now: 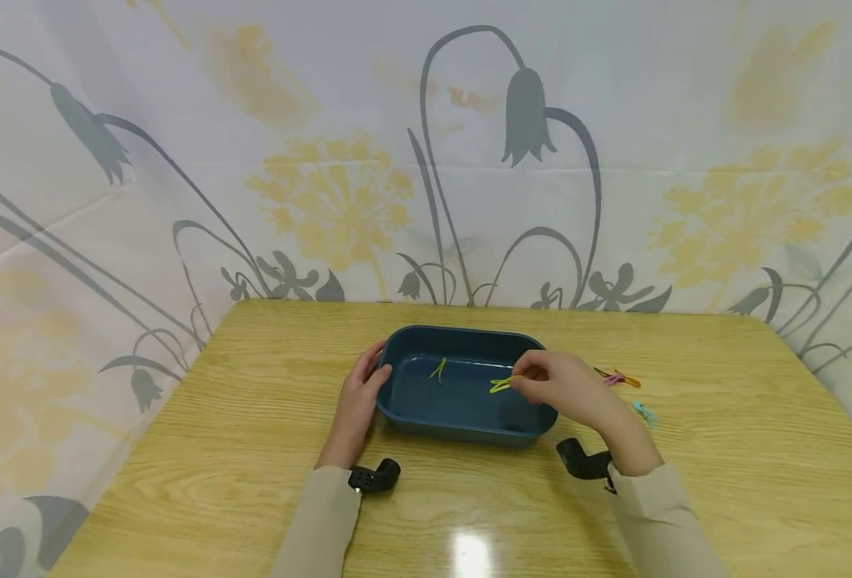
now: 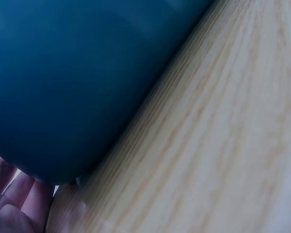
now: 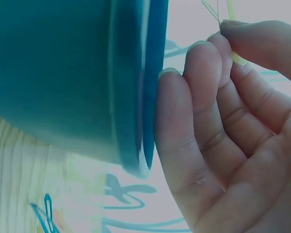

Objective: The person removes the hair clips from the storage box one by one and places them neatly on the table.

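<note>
A dark blue rectangular basin with rounded corners rests on the table. My left hand grips its left end, thumb at the rim and fingers along the outer wall; in the left wrist view the fingers show beside the wall. Over the basin's right side, my right hand pinches a yellow-green clip of thin V shape between thumb and fingertips. The right wrist view shows the pinched clip above the rim, the other fingers beside it. Another yellow-green clip is inside the basin.
Right of the basin, several coloured clips lie on the wooden table, among them an orange clip, a pink clip and a light blue clip. A flower-patterned cloth hangs behind the table.
</note>
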The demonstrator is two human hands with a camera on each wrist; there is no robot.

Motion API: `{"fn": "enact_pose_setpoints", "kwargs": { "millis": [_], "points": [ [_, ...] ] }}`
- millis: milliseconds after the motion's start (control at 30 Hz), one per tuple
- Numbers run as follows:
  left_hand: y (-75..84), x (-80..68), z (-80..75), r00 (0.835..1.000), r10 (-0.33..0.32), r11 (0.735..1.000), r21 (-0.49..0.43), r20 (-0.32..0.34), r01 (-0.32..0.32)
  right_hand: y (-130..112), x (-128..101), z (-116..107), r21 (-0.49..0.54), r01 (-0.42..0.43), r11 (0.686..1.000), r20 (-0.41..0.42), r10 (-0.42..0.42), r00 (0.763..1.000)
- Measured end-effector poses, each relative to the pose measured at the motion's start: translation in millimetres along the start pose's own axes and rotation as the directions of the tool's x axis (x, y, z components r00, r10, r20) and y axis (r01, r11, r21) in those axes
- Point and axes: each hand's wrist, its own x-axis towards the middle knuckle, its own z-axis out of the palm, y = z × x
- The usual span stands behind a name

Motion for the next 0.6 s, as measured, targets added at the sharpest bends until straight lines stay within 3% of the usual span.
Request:
{"fn": "enact_pose_setpoints", "kwargs": {
  "millis": [400, 600],
  "points": [
    [1.0, -1.5, -5.0, 1.000, -0.023, 1.000, -0.021, 0.005, 0.023, 11.5, -8.8, -7.3, 0.047, 0.008, 0.999, -0.055, -0.005, 0.998],
    [17.8, -7.6, -1.1, 0.999, -0.022, 0.999, -0.043, 0.038, 0.024, 25.5, -12.1, -15.3, 0.071, -0.038, 0.997, -0.104, 0.045, 0.993]
  ]
}}
